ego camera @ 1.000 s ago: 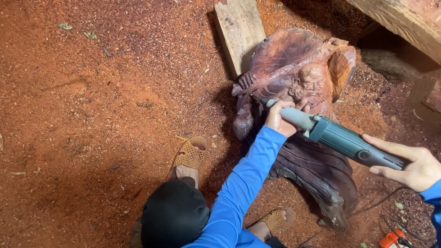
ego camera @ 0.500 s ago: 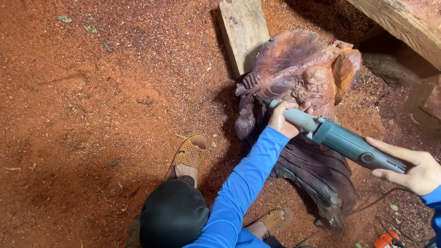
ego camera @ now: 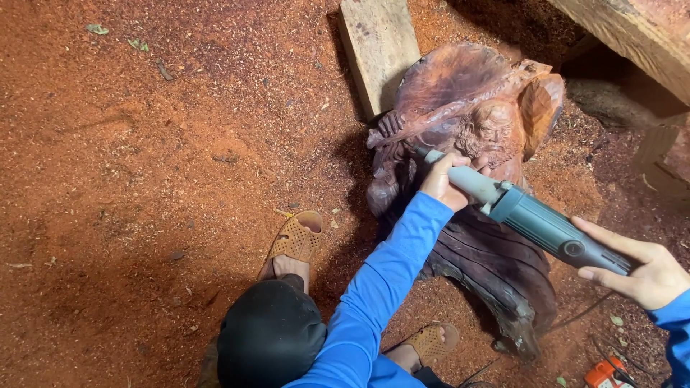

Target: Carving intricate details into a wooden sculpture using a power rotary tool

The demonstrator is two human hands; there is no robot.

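**Both Hands Clamped on the Grinder at the Carved Stump**

Fingers of the left hand (ego camera: 442,181) were wrapped closed around the pale front neck of the power grinder (ego camera: 535,223), the thumb lying across the top. At the tool's rear end, the right hand (ego camera: 643,269) gripped the teal body, its fingers (ego camera: 611,244) stretched along the housing more than curled. The grinder lay slanted across the wood carving (ego camera: 467,122), its nose touching the dark red surface just beside a carved face. The carving stood on the sawdust floor (ego camera: 144,179), its upper edge touching a pale plank (ego camera: 379,50) that ran to the top of the frame. To the carving's right a heavy beam (ego camera: 632,36) crowded close, leaving little room there; to its left the floor lay wide open. Two tan sandals (ego camera: 295,241) were planted near the carving's base, below the blue sleeve (ego camera: 381,287).
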